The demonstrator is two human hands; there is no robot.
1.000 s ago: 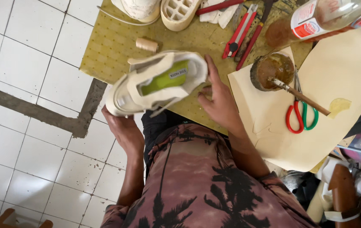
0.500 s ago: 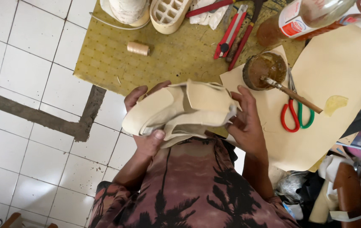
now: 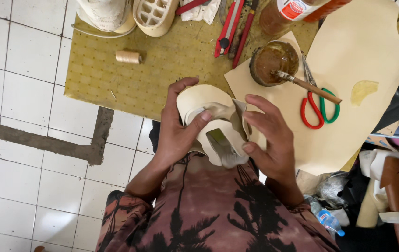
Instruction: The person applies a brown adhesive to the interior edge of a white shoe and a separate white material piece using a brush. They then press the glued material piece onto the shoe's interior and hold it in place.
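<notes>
Beside the glue pot holding a brush, both hands' fingers grip what looks like a cream shoe upper.

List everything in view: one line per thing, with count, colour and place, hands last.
shoe: one, cream, held in both hands
thread spool: one, beige, on the mat
mat: one, yellow, on the tiled floor
glue pot: one, brown, on the sheet
brush: one, wooden handle, resting in the glue pot
scissors: one, red and green handles, on the sheet
sheet: one, cream, right of the mat
cutters: two, red, top of the mat
left hand: grip on the shoe
right hand: grip on the shoe
</notes>
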